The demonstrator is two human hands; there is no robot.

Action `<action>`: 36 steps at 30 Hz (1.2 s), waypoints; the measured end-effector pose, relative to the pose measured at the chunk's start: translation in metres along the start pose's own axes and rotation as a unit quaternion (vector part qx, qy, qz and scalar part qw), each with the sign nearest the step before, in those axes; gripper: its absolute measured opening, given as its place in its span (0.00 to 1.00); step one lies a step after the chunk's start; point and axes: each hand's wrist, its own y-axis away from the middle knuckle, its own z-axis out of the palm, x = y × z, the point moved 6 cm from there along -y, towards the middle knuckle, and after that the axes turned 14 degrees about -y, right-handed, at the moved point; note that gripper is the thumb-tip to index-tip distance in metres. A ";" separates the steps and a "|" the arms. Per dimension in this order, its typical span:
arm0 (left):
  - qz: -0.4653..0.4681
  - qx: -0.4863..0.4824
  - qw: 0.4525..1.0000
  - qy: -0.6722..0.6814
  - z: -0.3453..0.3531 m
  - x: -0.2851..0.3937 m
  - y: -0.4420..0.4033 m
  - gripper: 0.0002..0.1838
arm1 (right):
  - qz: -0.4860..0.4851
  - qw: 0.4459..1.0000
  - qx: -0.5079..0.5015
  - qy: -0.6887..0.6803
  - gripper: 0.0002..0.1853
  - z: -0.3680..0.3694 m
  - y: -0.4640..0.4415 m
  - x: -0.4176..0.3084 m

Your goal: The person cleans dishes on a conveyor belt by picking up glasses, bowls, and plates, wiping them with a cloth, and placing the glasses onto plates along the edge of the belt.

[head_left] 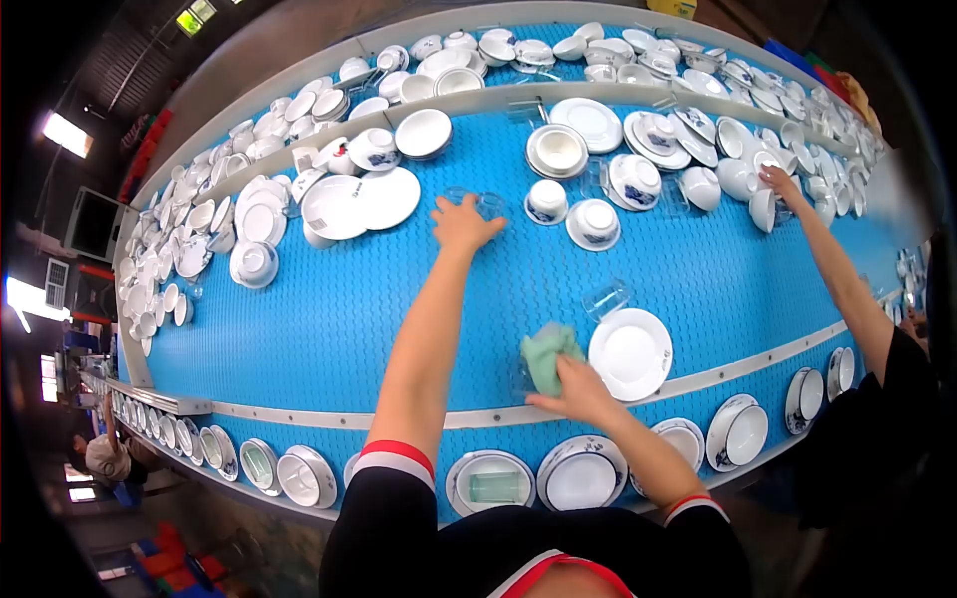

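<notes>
My left hand (465,225) reaches out over the blue belt with its fingers spread, right at a clear glass (489,205). Whether the fingertips touch the glass I cannot tell. A green cloth (551,357) is gripped in my right hand (580,391), low over the belt near the divider rail. A clear shape beside the cloth looks like a glass, partly hidden. Just right of that hand lie a white plate (630,355) and, above it, a clear glass on its side (606,299).
Another person's hand (778,183) touches bowls at the right. Stacked plates (344,207) lie left of my left hand; bowls (596,221) stand to its right. A metal rail (498,417) divides off a near lane with plate-and-bowl sets (581,476). More crockery crowds the far lane.
</notes>
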 end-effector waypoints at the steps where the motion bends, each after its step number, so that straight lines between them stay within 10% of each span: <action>1: 0.000 -0.006 1.000 -0.002 0.002 0.003 0.006 0.36 | 0.004 1.000 -0.003 -0.003 0.32 -0.003 0.021 0.003; 4: -0.010 -0.090 0.994 -0.060 0.010 0.000 0.034 0.33 | -0.052 0.944 0.067 -0.319 0.33 -0.035 0.077 0.008; 7: 0.167 -0.060 0.983 -0.053 0.016 0.013 0.105 0.30 | 0.021 0.864 0.182 -0.469 0.28 -0.072 0.135 0.029; 15: 0.451 -0.077 0.885 0.086 -0.031 0.110 0.382 0.28 | 0.025 0.844 0.324 -0.426 0.27 -0.183 0.248 0.092; 23: 0.464 0.021 0.857 0.222 -0.032 0.231 0.422 0.21 | -0.088 0.762 0.381 -0.516 0.27 -0.252 0.327 0.118; 28: 0.518 -0.005 0.846 0.128 -0.021 0.324 0.463 0.35 | -0.025 0.750 0.347 -0.562 0.25 -0.262 0.350 0.143; 36: 0.319 -0.188 0.725 0.580 -0.019 0.380 0.454 0.35 | 0.020 0.689 0.354 -0.632 0.16 -0.253 0.341 0.155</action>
